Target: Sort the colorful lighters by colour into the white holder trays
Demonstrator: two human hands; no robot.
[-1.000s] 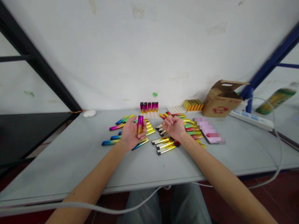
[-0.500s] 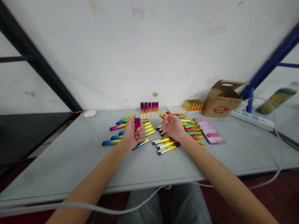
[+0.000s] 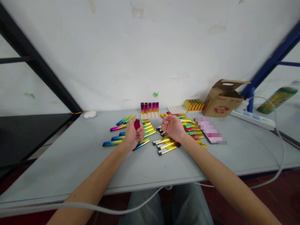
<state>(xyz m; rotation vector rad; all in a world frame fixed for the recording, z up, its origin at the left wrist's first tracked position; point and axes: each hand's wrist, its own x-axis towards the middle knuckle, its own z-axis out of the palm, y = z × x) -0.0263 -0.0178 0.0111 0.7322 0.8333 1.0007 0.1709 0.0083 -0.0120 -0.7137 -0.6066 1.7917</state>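
Observation:
A short purple-magenta tube (image 3: 137, 124), shiny and dark at its top, stands upright in my left hand (image 3: 132, 134), with the fingers wrapped round it and the thumb alongside. My right hand (image 3: 174, 127) hovers palm up over the right-hand pile, its fingers loosely curled and nothing visible in them. Beneath and beside it lie several white-and-gold metallic sticks (image 3: 167, 150) with dark ends. Around my left hand are several blue-to-yellow metallic sticks (image 3: 112, 143). Behind, a white holed tray (image 3: 150, 116) carries a row of upright purple-to-yellow tubes (image 3: 146, 108).
Farther right are a second white tray (image 3: 177, 109), a block of yellow cylinders (image 3: 194, 105) and an open cardboard box (image 3: 222, 101). A phone (image 3: 209, 131), partly blurred, lies near my right forearm. A power strip (image 3: 254, 119) and a looping white cable (image 3: 282, 150) occupy the right side. A white case (image 3: 90, 114) sits back left.
The tube in my left hand sits slightly lower and farther left, a small shift of the hand. My right hand stays almost in the same place.

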